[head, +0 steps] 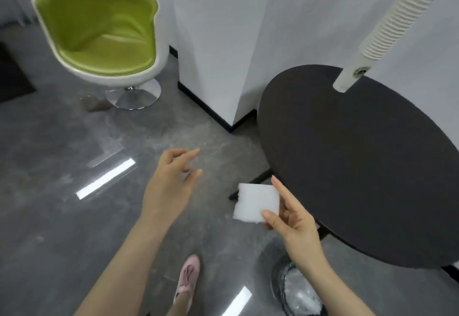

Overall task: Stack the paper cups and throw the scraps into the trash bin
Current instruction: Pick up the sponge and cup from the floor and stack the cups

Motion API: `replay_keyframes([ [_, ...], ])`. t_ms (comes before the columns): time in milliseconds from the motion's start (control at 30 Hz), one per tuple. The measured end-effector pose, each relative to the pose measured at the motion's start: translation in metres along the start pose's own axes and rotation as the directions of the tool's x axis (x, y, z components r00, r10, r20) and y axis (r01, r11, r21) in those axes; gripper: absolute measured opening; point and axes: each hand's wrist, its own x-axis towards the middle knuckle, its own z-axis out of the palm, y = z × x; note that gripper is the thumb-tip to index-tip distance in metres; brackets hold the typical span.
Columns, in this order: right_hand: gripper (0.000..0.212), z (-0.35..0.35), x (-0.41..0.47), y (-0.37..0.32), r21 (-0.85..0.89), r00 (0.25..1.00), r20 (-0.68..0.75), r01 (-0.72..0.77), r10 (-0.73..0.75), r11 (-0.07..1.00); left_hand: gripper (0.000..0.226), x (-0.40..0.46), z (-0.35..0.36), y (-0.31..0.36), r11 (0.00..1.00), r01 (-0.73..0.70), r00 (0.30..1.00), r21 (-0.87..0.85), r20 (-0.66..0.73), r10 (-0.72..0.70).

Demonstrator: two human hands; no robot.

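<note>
The right hand (294,218) pinches a white foam scrap (257,202) by its near corner, out past the round black bench (360,166) edge and above the floor. The left hand (171,181) hangs loose and empty just left of the scrap. A tall paper cup stack (387,32) stands on the bench's far side, and the trash bin (295,291) sits below the right forearm.

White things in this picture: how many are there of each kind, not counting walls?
Stack of paper cups: 1
Foam scrap, pinched by the right hand: 1
White-shelled chair: 1
Bin liner holding white scraps: 1
Total: 4
</note>
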Motion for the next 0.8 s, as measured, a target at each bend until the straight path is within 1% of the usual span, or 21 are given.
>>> replay_keyframes([
  [100,0.062,0.028,-0.006,0.037,0.007,0.998,0.028,-0.058,0.058,0.998,0.042,-0.017,-0.026,-0.064,0.983,0.135,0.987,0.120,-0.103,-0.123],
  [167,0.062,0.044,-0.005,0.061,-0.006,0.995,0.047,-0.091,0.091,0.996,0.047,-0.027,-0.039,-0.108,0.956,0.203,0.974,0.214,-0.146,-0.174],
  [233,0.062,0.058,0.002,0.085,-0.022,0.991,0.052,-0.123,0.124,0.992,0.050,-0.030,-0.043,-0.152,0.932,0.263,0.959,0.250,-0.177,-0.223],
  [333,0.062,0.074,0.019,0.126,-0.033,0.988,0.036,-0.148,0.149,0.988,0.054,-0.027,-0.026,-0.219,0.901,0.327,0.939,0.284,-0.201,-0.278],
  [433,0.063,0.089,0.041,0.186,-0.061,0.986,0.009,-0.164,0.165,0.984,0.062,-0.014,0.019,-0.292,0.872,0.387,0.921,0.300,-0.174,-0.349],
  [500,0.063,0.099,0.057,0.234,-0.079,0.986,-0.016,-0.167,0.166,0.983,0.072,-0.002,0.059,-0.346,0.858,0.393,0.919,0.330,-0.114,-0.377],
  [600,0.063,0.111,0.081,0.311,-0.109,0.985,-0.047,-0.169,0.164,0.980,0.081,0.015,0.118,-0.430,0.822,0.368,0.917,0.434,-0.024,-0.398],
  [667,0.063,0.117,0.096,0.361,-0.111,0.984,-0.063,-0.173,0.167,0.979,0.087,0.023,0.149,-0.485,0.788,0.326,0.916,0.523,0.029,-0.399],
  [800,0.063,0.133,0.129,0.461,-0.125,0.985,-0.073,-0.167,0.159,0.978,0.089,0.044,0.197,-0.590,0.754,0.228,0.922,0.616,0.112,-0.371],
])
